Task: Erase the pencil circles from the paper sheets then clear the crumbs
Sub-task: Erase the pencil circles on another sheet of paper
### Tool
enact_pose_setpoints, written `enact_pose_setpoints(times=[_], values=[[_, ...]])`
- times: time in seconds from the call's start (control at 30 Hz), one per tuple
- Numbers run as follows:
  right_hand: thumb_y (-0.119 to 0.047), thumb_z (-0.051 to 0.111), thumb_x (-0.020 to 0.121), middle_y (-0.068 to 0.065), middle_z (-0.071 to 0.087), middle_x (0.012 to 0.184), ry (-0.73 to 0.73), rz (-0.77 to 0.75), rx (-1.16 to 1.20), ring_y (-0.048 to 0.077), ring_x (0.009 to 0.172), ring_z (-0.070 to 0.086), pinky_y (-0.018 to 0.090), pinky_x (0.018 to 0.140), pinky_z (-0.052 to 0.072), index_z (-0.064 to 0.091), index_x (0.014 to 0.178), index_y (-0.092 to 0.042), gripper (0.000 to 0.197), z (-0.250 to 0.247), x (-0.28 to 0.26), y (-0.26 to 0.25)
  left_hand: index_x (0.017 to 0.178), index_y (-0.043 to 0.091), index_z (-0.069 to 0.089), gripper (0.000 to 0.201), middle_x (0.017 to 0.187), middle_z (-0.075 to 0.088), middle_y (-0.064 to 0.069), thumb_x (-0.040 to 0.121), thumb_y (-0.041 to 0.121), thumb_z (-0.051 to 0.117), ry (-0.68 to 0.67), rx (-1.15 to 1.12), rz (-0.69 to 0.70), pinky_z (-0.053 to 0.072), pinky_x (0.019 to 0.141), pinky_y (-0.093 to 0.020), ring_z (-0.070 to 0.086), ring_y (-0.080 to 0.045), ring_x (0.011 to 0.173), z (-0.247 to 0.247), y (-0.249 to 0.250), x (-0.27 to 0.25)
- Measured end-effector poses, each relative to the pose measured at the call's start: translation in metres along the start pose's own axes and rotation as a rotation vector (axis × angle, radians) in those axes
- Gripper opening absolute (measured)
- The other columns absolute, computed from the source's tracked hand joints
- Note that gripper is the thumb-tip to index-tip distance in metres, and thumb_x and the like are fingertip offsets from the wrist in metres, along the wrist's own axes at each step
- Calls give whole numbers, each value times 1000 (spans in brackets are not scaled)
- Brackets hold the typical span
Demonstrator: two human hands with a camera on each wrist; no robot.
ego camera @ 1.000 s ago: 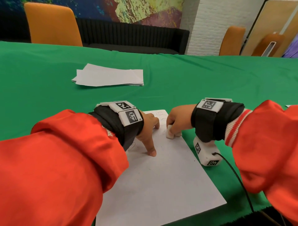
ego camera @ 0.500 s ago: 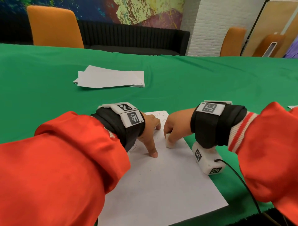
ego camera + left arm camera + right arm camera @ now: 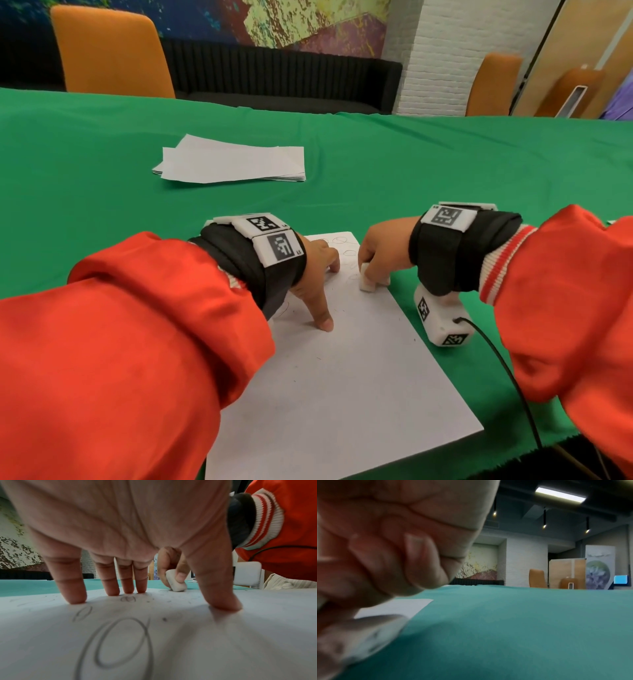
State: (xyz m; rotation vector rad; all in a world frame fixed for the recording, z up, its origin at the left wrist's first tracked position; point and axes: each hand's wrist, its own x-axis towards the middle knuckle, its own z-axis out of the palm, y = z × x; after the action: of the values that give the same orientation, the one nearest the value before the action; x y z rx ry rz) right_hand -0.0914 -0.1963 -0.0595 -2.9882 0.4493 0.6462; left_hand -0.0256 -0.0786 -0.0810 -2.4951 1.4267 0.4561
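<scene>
Pressing down on the near paper sheet [image 3: 342, 383], the left hand [image 3: 313, 274] has its fingers spread and straight, the fingertips [image 3: 77, 599] and thumb planted on the page to hold it flat against the green worktop [image 3: 85, 192]. The right hand [image 3: 380, 253] is closed around a small white eraser [image 3: 367, 282], pinching it between thumb and fingers with its lower end touching the sheet near the far right edge, just beside the left hand. In the left wrist view the eraser [image 3: 175, 584] sits on the paper beyond the thumb, with dark crumbs [image 3: 164, 619] scattered over the page around it. Several pencil circles [image 3: 120, 642] remain on the sheet: a large double loop under the left palm, a smaller one beside the little finger, and another near the fingertips; faint circles [image 3: 339, 240] also show at the far end of the sheet in the head view. The right wrist view is blurred, showing only curled fingers close up. A stack of paper sheets [image 3: 233, 161] lies well apart, farther across the worktop.
</scene>
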Motion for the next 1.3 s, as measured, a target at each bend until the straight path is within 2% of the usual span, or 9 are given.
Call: enact_pose_setpoints(times=[0.2, 0.4, 0.5, 0.6, 0.67, 0.8, 0.97, 1.1, 1.3], values=[[-35, 67, 81, -8, 64, 82, -73, -55, -45, 9, 74, 54, 22, 71, 43, 66, 83, -27, 8, 4, -1, -6, 140, 25, 33, 91, 139, 38, 2, 67, 58, 76, -2, -6, -3, 35, 90, -27, 45, -20, 121, 0, 0, 0], [-33, 68, 80, -10, 57, 67, -33, -33, -68, 7, 63, 48, 20, 60, 39, 62, 70, -24, 14, 2, 1, -4, 139, 25, 35, 91, 138, 39, 3, 65, 58, 77, 0, -5, 0, 34, 87, -27, 47, -20, 119, 1, 0, 1], [-36, 70, 79, -7, 63, 78, -89, -54, -51, 10, 73, 53, 23, 70, 43, 68, 82, -25, 12, 3, -1, -8, 139, 24, 34, 91, 138, 39, 2, 66, 57, 77, -2, -13, -2, 35, 90, -27, 46, -20, 120, 1, -1, 1], [-33, 66, 82, -12, 59, 74, -25, -7, -10, 8, 72, 52, 21, 67, 42, 69, 91, -23, 13, 1, 0, -1, 139, 24, 34, 91, 138, 39, 3, 66, 57, 77, -3, -12, 0, 34, 87, -26, 46, -20, 120, 1, -1, 0], [-30, 65, 83, -13, 57, 69, 1, -11, -13, 7, 68, 50, 19, 61, 40, 68, 83, -23, 7, 2, 1, 1, 139, 24, 35, 91, 138, 39, 3, 66, 57, 77, 1, -12, 0, 32, 85, -25, 46, -19, 120, 1, -1, 1], [-34, 67, 81, -11, 61, 76, -53, -30, -1, 6, 70, 52, 21, 70, 43, 68, 85, -26, 9, 4, -1, -1, 139, 24, 35, 91, 138, 39, 3, 66, 57, 77, 3, -14, -2, 33, 85, -26, 46, -20, 120, 1, -1, 2], [-31, 67, 82, -13, 58, 68, 4, 9, 16, 3, 63, 49, 19, 60, 39, 67, 85, -22, 10, 3, 1, 7, 140, 24, 34, 91, 139, 38, 3, 67, 57, 76, 0, -12, -3, 31, 83, -25, 46, -20, 121, 1, 0, 1], [-31, 65, 82, -11, 59, 74, -58, -18, -11, 8, 70, 51, 22, 70, 42, 66, 82, -26, 5, 4, -4, 2, 140, 24, 34, 91, 139, 38, 3, 66, 57, 77, 3, -14, -4, 33, 85, -25, 46, -20, 121, 1, -1, 0], [-31, 64, 82, -13, 54, 66, 0, -6, -36, 6, 62, 48, 20, 61, 41, 67, 83, -24, 8, 5, -3, 4, 140, 24, 33, 91, 139, 38, 3, 66, 58, 76, -9, -2, -3, 37, 92, -29, 45, -20, 121, -1, 0, 0]])
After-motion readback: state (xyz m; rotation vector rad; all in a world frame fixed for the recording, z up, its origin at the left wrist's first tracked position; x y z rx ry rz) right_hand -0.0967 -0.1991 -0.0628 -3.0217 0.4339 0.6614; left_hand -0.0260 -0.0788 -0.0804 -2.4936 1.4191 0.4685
